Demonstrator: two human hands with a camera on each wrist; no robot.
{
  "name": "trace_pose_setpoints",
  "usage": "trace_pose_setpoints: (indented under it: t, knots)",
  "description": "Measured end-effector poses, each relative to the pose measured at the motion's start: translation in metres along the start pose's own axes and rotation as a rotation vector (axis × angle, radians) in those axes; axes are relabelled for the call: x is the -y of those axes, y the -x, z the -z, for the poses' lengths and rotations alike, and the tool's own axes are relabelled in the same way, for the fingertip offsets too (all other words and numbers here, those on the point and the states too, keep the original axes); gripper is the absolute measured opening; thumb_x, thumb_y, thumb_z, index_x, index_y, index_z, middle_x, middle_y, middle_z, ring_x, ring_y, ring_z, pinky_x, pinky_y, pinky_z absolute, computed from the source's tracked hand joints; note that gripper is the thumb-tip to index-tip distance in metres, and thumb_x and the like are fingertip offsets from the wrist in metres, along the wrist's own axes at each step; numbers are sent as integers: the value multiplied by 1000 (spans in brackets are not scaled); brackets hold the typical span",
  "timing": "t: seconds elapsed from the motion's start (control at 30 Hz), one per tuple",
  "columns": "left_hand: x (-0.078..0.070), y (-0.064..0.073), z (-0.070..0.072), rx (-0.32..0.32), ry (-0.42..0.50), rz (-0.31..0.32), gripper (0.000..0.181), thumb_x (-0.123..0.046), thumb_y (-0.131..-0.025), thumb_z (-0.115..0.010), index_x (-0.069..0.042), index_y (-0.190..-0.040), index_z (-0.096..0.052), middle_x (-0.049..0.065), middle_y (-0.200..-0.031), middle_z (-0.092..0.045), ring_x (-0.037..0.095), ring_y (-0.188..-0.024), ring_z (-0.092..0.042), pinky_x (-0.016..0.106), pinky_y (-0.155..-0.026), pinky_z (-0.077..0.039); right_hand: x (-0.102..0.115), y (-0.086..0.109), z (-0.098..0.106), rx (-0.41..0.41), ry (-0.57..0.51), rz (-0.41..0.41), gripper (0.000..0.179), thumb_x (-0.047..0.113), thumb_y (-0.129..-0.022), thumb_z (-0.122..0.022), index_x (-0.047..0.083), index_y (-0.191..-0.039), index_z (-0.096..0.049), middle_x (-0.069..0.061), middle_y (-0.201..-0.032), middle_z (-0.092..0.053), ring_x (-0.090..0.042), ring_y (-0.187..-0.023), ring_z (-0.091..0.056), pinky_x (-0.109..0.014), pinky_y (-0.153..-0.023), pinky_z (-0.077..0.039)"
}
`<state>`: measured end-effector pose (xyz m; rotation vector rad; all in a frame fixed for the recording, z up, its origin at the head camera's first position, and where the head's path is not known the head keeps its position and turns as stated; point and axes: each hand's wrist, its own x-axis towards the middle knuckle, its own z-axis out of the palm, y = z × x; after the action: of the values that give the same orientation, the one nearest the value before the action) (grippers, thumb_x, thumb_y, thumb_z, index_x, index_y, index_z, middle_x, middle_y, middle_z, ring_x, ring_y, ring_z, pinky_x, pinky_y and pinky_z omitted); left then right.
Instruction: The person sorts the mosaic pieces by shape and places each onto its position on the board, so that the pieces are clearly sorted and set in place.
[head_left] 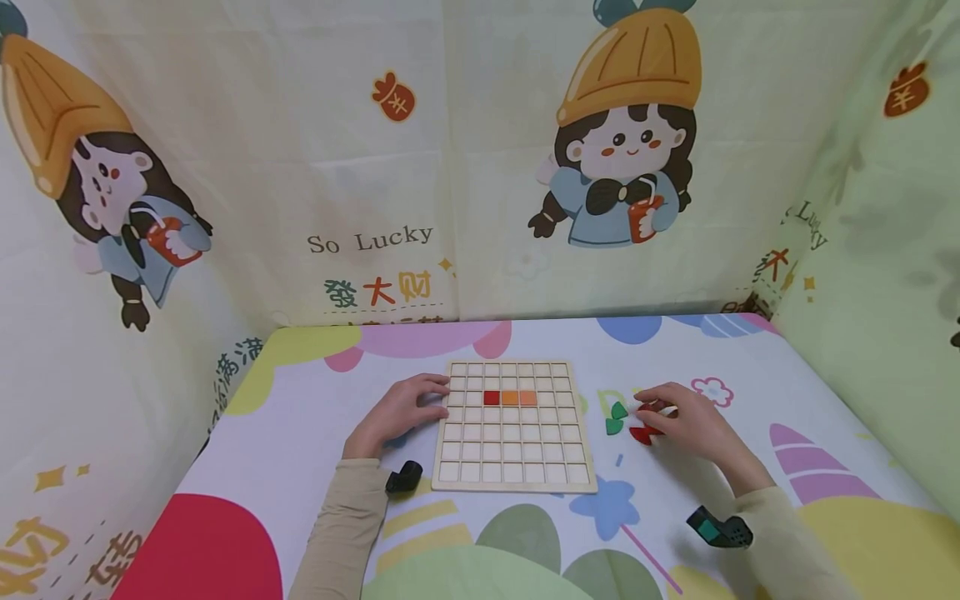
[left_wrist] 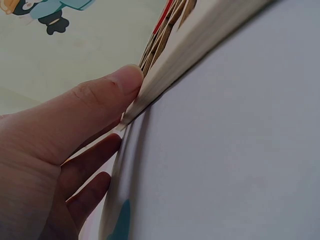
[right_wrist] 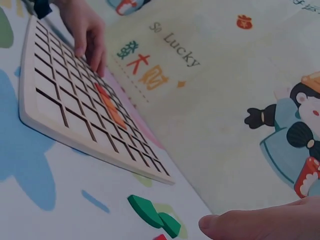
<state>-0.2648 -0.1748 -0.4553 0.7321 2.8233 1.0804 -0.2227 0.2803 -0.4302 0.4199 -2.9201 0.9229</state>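
Note:
A pale wooden grid board (head_left: 512, 487) lies in front of me. In one of its rows sit a red square (head_left: 491, 398), an orange square (head_left: 510, 398) and a lighter orange square (head_left: 528, 398), side by side. My left hand (head_left: 396, 410) rests at the board's left edge; in the left wrist view its thumb (left_wrist: 127, 79) touches the rim. Right of the board, my right hand (head_left: 686, 421) is over several red pieces (head_left: 642, 435), its thumb and finger apart with red showing between them. Two green curved pieces (head_left: 616, 418) lie just left of that hand.
A white cloth with coloured prints (head_left: 315, 500) covers the table. Printed fabric walls (head_left: 300, 125) stand behind it and at both sides. A black wrist device (head_left: 405, 477) is by the left sleeve, another (head_left: 722, 530) by the right one.

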Motion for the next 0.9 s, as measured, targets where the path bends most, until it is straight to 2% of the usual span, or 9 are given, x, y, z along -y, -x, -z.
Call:
trace_pose_setpoints:
  t: [0.17,0.4,0.5,0.73,0.9]
  knots:
    - [1,-1,0,1,-7,-1,40,-23,-85,-77,-4,-120,-70,5,-136,-58,27,-131,-48,45,-110,-38,-13,6,9,36,8,-58,32,19,-89,-73,5,-118,-69,-12,-110,-66,-27,-94,-61,-37,-74,-55]
    - [4,-2,0,5,-3,15,40,-23,-85,-77,-5,-120,-69,4,-137,-58,25,-133,-47,43,-112,-36,-21,12,18,152,-26,-40,38,19,-85,-76,2,-118,-67,-8,-106,-65,-25,-95,-57,-32,-75,-52]
    - [4,-2,0,3,-5,11,40,-22,-85,-77,-5,-120,-69,4,-137,-58,25,-132,-47,44,-112,-37,-24,14,18,175,-37,-28,39,18,-84,-77,1,-117,-66,-8,-105,-64,-23,-94,-57,-31,-74,-53]
    - [3,-1,0,4,-6,15,40,-22,-85,-77,-5,-120,-70,5,-137,-58,26,-133,-47,44,-112,-37,-24,8,11,165,-53,-15,29,17,-84,-77,6,-110,-68,-5,-104,-65,-21,-93,-57,-29,-76,-53]
    - [2,-1,0,9,-2,19,40,-23,-85,-77,-5,-120,-70,4,-137,-58,26,-133,-47,44,-112,-36,-24,1,5,129,-26,-10,21,16,-84,-77,10,-103,-68,-2,-99,-65,-20,-89,-57,-29,-76,-53]
